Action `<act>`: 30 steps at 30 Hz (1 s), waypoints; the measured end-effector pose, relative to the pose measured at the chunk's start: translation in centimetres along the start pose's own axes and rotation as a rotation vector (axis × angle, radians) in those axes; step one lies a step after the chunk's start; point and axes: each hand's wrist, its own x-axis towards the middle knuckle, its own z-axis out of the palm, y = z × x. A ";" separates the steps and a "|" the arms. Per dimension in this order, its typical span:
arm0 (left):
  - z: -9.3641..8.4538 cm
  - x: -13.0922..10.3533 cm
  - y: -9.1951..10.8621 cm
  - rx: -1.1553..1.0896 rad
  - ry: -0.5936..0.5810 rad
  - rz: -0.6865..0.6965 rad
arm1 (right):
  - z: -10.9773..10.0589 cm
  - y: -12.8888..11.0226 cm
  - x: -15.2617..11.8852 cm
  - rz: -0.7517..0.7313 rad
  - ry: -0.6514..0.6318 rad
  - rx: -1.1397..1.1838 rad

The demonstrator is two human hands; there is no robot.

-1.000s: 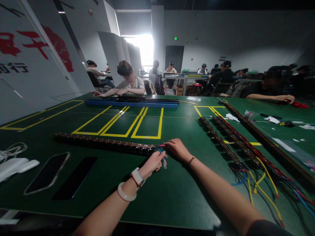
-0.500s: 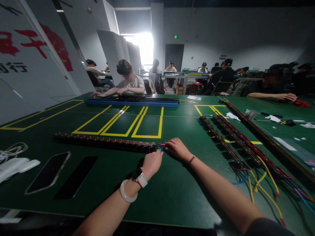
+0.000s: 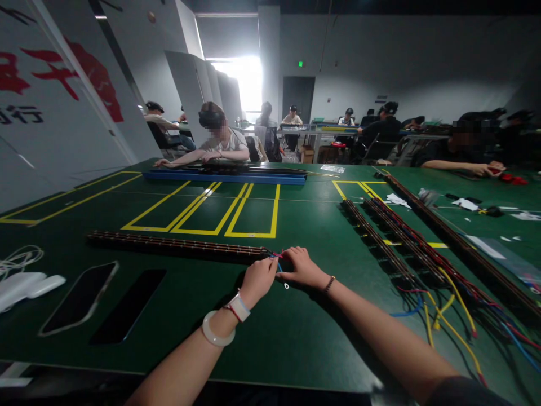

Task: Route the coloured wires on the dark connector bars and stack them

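A long dark terminal strip [image 3: 177, 247] lies across the green table [image 3: 296, 332] in front of me. At its right end my left hand [image 3: 258, 278] and my right hand [image 3: 301, 267] meet. Both pinch a short blue wire [image 3: 280, 269] with a metal ring lug hanging just below the fingers. A red wire end [image 3: 276, 255] sticks out beside the strip's end. A watch and a pale bangle sit on my left wrist, a bead bracelet on my right.
Two phones [image 3: 78, 297] and white cables [image 3: 19, 270] lie at the near left. More terminal strips with red, blue and yellow wires [image 3: 426, 265] run along the right. A blue rail [image 3: 224, 177] lies at the far side, where a person rests both arms. Other people sit beyond.
My hands have drawn slightly toward me at the strip's end. The blue wire's lug, hidden half a second ago, hangs in view again between the two hands.
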 end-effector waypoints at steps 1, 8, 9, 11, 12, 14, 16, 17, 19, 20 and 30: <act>0.1 0.1 -0.2 -0.026 0.005 -0.005 | 0.2 -0.2 0.1 0.040 -0.007 0.037; 1.2 0.9 -1.3 -0.476 -0.094 -0.026 | 0.8 -0.7 0.5 0.242 0.009 0.466; 1.5 0.9 -1.3 -0.578 -0.140 -0.063 | 0.7 -0.8 0.5 0.244 0.031 0.486; 1.8 0.9 -1.1 -0.759 -0.214 -0.154 | 0.4 -1.0 0.4 0.227 0.069 0.481; 1.9 0.8 -1.0 -0.834 -0.243 -0.189 | 0.2 -1.1 0.4 0.209 0.084 0.457; 2.0 0.5 -0.7 -0.950 -0.287 -0.234 | -0.3 -1.4 0.4 0.159 0.109 0.373; 1.9 0.2 -0.3 -1.029 -0.318 -0.257 | -0.6 -1.7 0.3 0.101 0.117 0.270; 1.8 0.1 -0.2 -1.057 -0.329 -0.267 | -0.7 -1.8 0.2 0.069 0.112 0.217; 1.7 -0.1 0.1 -1.100 -0.343 -0.281 | -0.9 -1.9 0.2 -0.006 0.086 0.112; 1.7 -0.1 0.1 -1.120 -0.350 -0.286 | -1.0 -1.9 0.2 -0.048 0.070 0.063; 1.8 0.0 0.0 -1.261 -0.394 -0.257 | -3.0 1.2 1.8 -0.318 -0.041 -0.202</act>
